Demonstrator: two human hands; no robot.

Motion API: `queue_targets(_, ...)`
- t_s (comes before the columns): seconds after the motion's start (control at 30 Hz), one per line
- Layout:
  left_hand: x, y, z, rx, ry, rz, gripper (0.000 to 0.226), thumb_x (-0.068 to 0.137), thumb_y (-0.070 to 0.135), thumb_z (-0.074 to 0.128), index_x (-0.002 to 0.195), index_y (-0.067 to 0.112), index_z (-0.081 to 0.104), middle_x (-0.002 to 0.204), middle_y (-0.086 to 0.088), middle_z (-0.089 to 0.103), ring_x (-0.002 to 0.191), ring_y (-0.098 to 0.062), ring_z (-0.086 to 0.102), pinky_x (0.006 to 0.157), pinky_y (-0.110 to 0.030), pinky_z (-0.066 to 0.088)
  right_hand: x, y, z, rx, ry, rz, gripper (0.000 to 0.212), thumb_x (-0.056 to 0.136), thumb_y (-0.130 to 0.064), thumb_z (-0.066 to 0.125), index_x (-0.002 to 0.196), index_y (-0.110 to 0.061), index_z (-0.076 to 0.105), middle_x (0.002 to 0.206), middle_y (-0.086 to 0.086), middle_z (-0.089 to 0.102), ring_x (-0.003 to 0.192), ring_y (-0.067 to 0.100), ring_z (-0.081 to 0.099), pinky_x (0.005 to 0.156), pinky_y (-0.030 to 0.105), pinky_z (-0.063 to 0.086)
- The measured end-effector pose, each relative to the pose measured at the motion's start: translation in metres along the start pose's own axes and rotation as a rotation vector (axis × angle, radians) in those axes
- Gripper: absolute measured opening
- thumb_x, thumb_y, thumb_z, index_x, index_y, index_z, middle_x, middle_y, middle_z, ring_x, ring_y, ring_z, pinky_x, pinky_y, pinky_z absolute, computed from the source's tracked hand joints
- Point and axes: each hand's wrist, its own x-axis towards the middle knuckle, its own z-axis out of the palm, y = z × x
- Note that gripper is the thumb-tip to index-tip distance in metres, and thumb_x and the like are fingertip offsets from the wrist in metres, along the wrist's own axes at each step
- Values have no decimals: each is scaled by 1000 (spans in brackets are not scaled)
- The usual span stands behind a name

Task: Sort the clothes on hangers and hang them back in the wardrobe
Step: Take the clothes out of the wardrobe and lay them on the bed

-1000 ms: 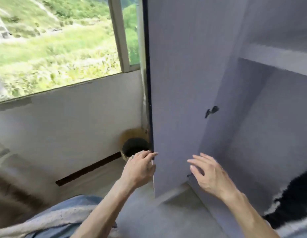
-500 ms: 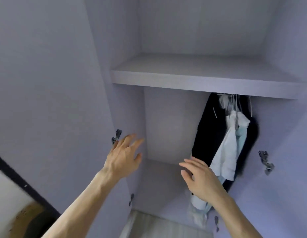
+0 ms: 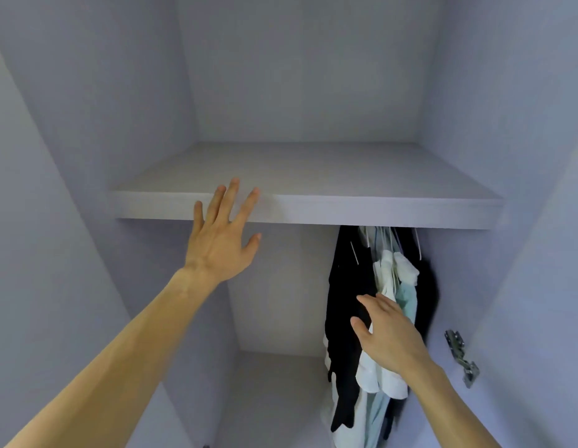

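Note:
An open pale lilac wardrobe fills the view, with a bare shelf (image 3: 362, 208) across its upper part. Under the shelf at the right hang several clothes on hangers (image 3: 383, 240): a black garment (image 3: 344, 295), white ones (image 3: 386, 276) and a pale mint one (image 3: 408, 297), bunched together. My left hand (image 3: 221, 244) is raised with fingers spread, its fingertips in front of the shelf's front edge. My right hand (image 3: 389, 337) reaches with straight fingers to the hanging clothes, fingertips at the black garment. Neither hand holds anything.
The wardrobe's left wall (image 3: 96, 286) stands close beside my left forearm. A metal door hinge (image 3: 460, 357) sticks out on the right wall near my right wrist. The left half of the hanging space shows only the back panel (image 3: 281, 286).
The view swung from the window and wardrobe door up into the wardrobe. My left hand rose to the shelf edge and my right hand moved forward onto the hanging clothes.

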Motion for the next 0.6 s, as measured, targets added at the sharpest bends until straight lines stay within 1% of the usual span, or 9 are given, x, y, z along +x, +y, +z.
queue_targets(0.1, 33, 7, 17, 7, 20, -30, 74, 99, 58, 33, 158, 36, -5, 167, 1, -10, 154, -26, -3, 122, -58, 5, 37, 13, -11, 0, 45, 82, 58, 101, -43, 44, 151, -19, 30, 149, 2, 44, 141, 22, 35, 107, 36, 39)
queue_targets(0.17, 45, 11, 28, -6, 42, -59, 73, 96, 64, 23, 158, 37, -3, 168, 3, -5, 154, -25, -3, 121, -59, 1, 60, 23, -12, 20, 45, 137, 58, 100, -43, 45, 149, -17, 31, 142, 6, 50, 130, 27, 45, 98, 38, 45)
queue_targets(0.27, 50, 12, 42, -19, 121, -77, 73, 96, 67, 24, 159, 35, 5, 168, 3, 2, 154, -24, -1, 121, -58, -3, 93, 40, -2, 44, -1, 189, 53, 99, -43, 46, 142, -13, 39, 122, 9, 63, 110, 28, 60, 87, 37, 50)
queue_targets(0.33, 51, 9, 49, -5, 158, -75, 74, 96, 67, 26, 159, 34, 7, 168, 2, 4, 154, -25, 2, 121, -58, -2, 110, 48, 6, 69, -37, 216, 49, 99, -41, 46, 139, -13, 42, 109, 7, 67, 102, 27, 64, 80, 35, 51)
queue_targets(0.4, 52, 7, 52, 6, 180, -73, 74, 96, 66, 28, 159, 33, 9, 167, 0, 8, 154, -27, 8, 122, -58, 0, 122, 52, 13, 89, -67, 224, 50, 101, -37, 46, 145, -16, 36, 108, 6, 68, 100, 26, 65, 79, 34, 51)
queue_targets(0.43, 52, 7, 54, 12, 187, -72, 74, 95, 66, 29, 159, 33, 10, 167, -1, 11, 153, -28, 11, 122, -58, 2, 127, 53, 17, 132, -86, 226, 52, 101, -35, 46, 148, -18, 33, 108, 5, 69, 98, 25, 67, 80, 34, 52)
queue_targets(0.47, 52, 7, 54, 23, 194, -71, 75, 95, 66, 30, 159, 32, 12, 166, -3, 14, 152, -29, 14, 121, -57, 3, 129, 52, 19, 226, -115, 235, 53, 101, -32, 47, 150, -20, 31, 105, 3, 70, 92, 22, 69, 77, 32, 54)
queue_targets(0.53, 51, 6, 55, 46, 206, -72, 75, 95, 67, 32, 159, 31, 13, 166, -4, 16, 150, -30, 17, 121, -56, 3, 134, 47, 23, 479, -183, 264, 57, 100, -22, 50, 152, -20, 28, 94, 3, 70, 72, 18, 72, 65, 27, 55)
queue_targets(0.6, 51, 5, 55, 61, 207, -77, 76, 95, 67, 31, 159, 31, 13, 165, -5, 17, 150, -31, 19, 122, -55, 3, 140, 42, 24, 652, -218, 301, 64, 96, -11, 53, 154, -20, 26, 97, 8, 66, 64, 18, 70, 59, 25, 54)
